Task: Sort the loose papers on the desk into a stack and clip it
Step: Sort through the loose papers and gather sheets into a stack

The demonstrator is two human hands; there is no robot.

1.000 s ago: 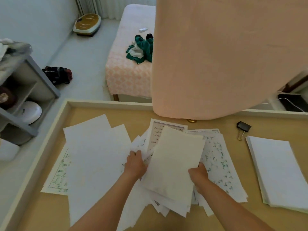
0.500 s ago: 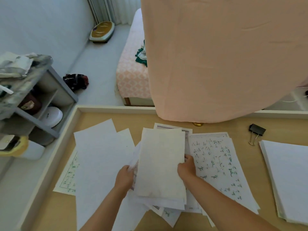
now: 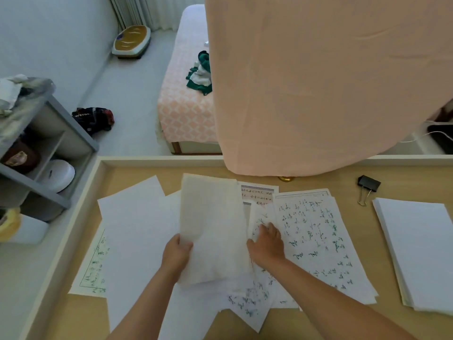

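Left of the binder clip (image 3: 368, 186), the left hand (image 3: 177, 253) is gripping the gathered sheets (image 3: 213, 229), freeing the right hand (image 3: 267, 244), pressing flat-fingered on the written pages (image 3: 316, 236), probably to slide one in.

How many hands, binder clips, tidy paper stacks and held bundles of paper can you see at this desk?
Hands: 2, the left hand and the right hand
Binder clip: 1
Tidy stack: 1
Held bundle: 1, gripped by the left hand
Total: 5
The loose sheets overlap too much to count.
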